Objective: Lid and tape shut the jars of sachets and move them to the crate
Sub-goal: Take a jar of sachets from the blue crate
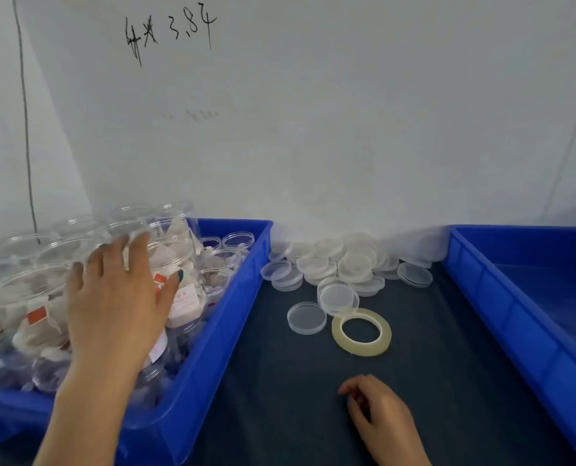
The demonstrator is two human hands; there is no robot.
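Jars (175, 260) of sachets fill the bin (246, 264) at lower left; left hand (111, 297) spreads nearly straight fingers against one, right hand (377, 412), loosely curled and empty, lies nearer lids (357, 264) and tape (362, 349).

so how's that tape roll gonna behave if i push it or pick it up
The tape roll lies flat on the dark cloth, so a push would probably slide it with some drag, not roll it. It's a thin ring, mostly hole, so likely light and stiff. Tipped on edge, it could roll.
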